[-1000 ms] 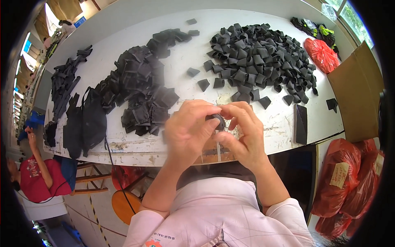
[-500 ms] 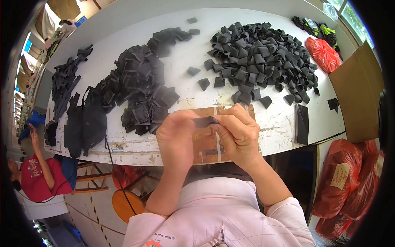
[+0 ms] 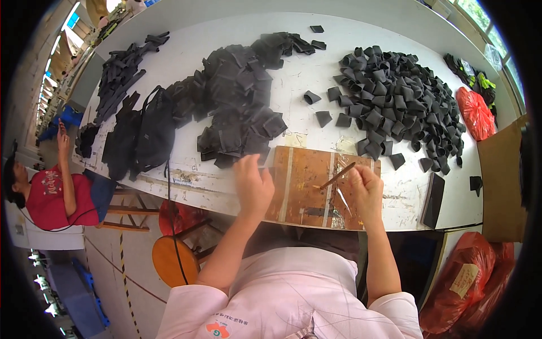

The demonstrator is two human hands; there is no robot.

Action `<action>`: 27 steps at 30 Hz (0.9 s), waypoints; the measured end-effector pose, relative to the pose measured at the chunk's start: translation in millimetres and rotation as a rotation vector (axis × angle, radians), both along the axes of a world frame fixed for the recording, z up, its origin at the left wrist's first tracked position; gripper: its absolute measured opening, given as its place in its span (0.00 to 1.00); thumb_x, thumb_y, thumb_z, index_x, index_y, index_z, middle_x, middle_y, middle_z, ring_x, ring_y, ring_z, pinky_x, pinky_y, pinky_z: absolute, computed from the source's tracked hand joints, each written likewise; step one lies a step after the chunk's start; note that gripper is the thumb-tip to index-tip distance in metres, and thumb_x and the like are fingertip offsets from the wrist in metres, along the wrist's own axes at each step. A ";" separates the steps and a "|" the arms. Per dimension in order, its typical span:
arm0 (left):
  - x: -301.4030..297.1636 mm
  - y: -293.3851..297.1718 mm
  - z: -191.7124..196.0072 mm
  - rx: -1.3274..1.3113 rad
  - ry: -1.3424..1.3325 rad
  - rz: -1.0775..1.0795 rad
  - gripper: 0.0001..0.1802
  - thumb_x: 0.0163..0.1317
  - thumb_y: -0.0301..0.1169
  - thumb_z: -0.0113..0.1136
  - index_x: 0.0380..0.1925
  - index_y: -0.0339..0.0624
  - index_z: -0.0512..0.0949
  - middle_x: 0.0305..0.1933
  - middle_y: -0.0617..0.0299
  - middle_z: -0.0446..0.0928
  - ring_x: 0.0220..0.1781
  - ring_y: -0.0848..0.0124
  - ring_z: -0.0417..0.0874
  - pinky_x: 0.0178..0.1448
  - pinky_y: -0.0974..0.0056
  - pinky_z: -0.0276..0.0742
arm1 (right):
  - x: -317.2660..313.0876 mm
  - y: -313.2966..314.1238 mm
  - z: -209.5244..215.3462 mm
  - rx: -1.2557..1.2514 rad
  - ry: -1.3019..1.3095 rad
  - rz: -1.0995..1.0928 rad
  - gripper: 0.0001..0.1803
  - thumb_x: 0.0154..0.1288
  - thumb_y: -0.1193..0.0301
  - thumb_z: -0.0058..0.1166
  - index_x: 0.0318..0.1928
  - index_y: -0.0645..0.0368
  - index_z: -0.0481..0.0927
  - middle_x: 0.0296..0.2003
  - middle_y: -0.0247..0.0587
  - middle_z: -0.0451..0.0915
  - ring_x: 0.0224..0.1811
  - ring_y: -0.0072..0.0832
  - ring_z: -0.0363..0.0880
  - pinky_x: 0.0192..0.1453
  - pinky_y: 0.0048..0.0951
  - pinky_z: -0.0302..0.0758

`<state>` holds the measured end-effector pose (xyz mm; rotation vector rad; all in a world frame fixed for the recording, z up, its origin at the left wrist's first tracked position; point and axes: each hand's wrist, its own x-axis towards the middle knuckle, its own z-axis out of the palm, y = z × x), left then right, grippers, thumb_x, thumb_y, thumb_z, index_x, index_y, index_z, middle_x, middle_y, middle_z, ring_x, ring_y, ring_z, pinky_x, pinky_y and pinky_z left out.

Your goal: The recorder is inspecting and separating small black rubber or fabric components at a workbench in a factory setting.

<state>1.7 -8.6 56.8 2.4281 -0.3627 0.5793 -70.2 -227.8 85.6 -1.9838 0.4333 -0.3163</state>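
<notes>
My right hand point(image 3: 367, 192) is closed on a thin brown stick point(image 3: 339, 175), which slants over the wooden board point(image 3: 299, 186) at the table's front edge. My left hand point(image 3: 254, 185), smeared by motion, hovers left of the board beside the near end of a heap of flat black fabric pieces point(image 3: 237, 85). Whether it holds anything is too blurred to tell. Farther right lies a big pile of small black folded fabric loops point(image 3: 395, 96), with a few loose ones, such as one black loop point(image 3: 323, 118), at its left.
Black strips point(image 3: 118, 79) and a black strapped bag point(image 3: 155, 135) lie on the left. A dark flat box point(image 3: 433, 200), a red plastic bag point(image 3: 476, 113) and cardboard point(image 3: 502, 175) stand right. A co-worker in red point(image 3: 53, 192) sits at the left; an orange stool point(image 3: 175, 261) stands below.
My hands were together on a small dark fabric piece; now they are apart, the left moved away to the left. The stick now shows in my right hand. The whole view has shifted.
</notes>
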 end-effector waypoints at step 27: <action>10.2 -32.6 8.7 0.274 0.149 -0.284 0.08 0.42 0.19 0.52 0.27 0.33 0.73 0.27 0.49 0.71 0.35 0.54 0.73 0.40 0.57 0.71 | -8.1 7.6 -47.7 -0.403 -0.234 0.026 0.02 0.53 0.76 0.52 0.27 0.61 0.74 0.23 0.42 0.72 0.26 0.38 0.73 0.30 0.34 0.69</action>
